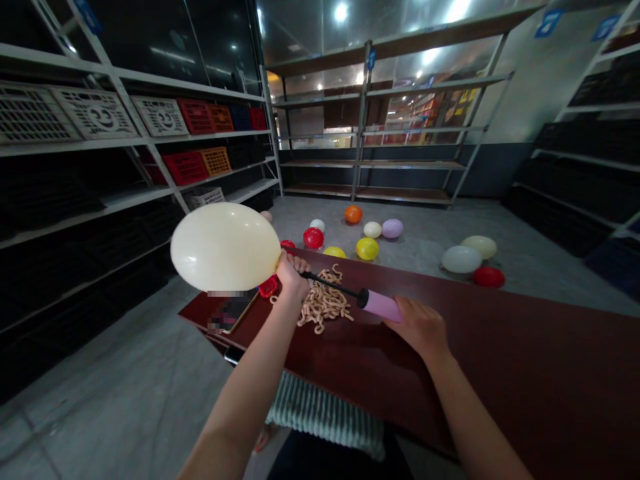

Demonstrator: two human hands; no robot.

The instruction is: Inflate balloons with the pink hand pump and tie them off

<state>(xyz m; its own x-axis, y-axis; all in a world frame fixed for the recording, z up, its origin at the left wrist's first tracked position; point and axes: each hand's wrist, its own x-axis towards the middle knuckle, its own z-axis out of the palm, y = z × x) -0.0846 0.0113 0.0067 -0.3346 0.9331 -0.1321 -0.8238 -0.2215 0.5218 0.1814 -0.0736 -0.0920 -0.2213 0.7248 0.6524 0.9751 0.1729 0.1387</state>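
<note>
A large cream balloon (225,247), blown up, points left over the table's far left corner. Its neck meets my left hand (293,273), whose fingers are closed round the neck and the nozzle end of a hand pump. The balloon pump (380,307) has a pink barrel and a thin black rod that runs between my hands, drawn well out. Wrapped round the pink barrel is my right hand (420,325), above the table. Below the rod lies a heap of beige, uninflated balloons (324,303). The nozzle itself is hidden by my left fingers.
The dark red table (480,347) carries a tablet-like device (237,310) and a small red item (269,287) at left. Beyond it, inflated balloons lie on the floor, among them an orange balloon (353,214) and a lilac balloon (393,229). Shelves with crates (186,167) stand around.
</note>
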